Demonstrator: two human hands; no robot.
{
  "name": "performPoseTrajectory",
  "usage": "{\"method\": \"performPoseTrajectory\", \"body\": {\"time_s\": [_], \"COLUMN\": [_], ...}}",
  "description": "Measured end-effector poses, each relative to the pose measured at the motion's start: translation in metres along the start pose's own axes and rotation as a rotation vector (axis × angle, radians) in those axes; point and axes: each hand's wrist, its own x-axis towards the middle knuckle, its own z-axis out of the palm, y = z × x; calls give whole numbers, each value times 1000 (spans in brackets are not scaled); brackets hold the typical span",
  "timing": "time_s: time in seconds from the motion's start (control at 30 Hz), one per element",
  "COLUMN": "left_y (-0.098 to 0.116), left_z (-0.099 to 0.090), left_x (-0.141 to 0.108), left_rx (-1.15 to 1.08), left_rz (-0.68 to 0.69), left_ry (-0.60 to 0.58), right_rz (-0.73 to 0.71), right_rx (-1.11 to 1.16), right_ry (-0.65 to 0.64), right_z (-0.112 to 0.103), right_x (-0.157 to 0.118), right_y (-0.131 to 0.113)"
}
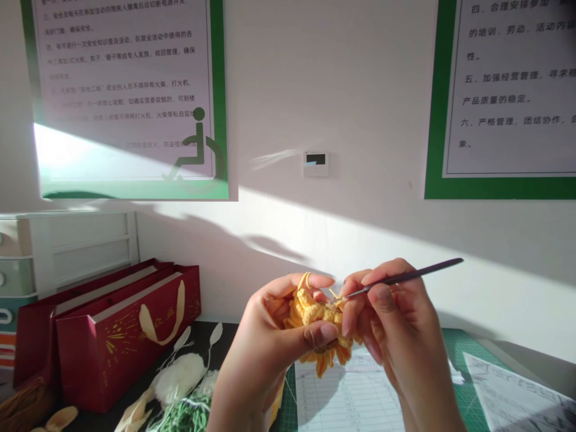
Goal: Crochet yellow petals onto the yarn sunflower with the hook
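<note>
At lower centre, my left hand (270, 327) pinches the ruffled yellow crocheted flower (315, 312), apparently to steady it; thin yellow yarn (305, 280) loops round my forefinger, probably for tension. My right hand (402, 318) closes pencil-like round the slim dark-handled metal hook (407, 276), seemingly for control.

Left grip (272, 336) beside right grip (402, 309), both curled
</note>
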Motion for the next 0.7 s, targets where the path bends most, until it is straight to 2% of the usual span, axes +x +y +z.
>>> {"method": "performPoseTrajectory", "body": {"time_s": [0.17,0.7], "left_y": [-2,-5], "left_z": [-3,-4], "left_x": [1,4], "left_rx": [8,-4], "left_rz": [-5,-18], "left_ry": [-17,-16], "right_rz": [-19,3], "right_rx": [16,45], "right_ry": [-30,9], "right_z": [-2,-2], "right_x": [1,0], "right_y": [3,6]}}
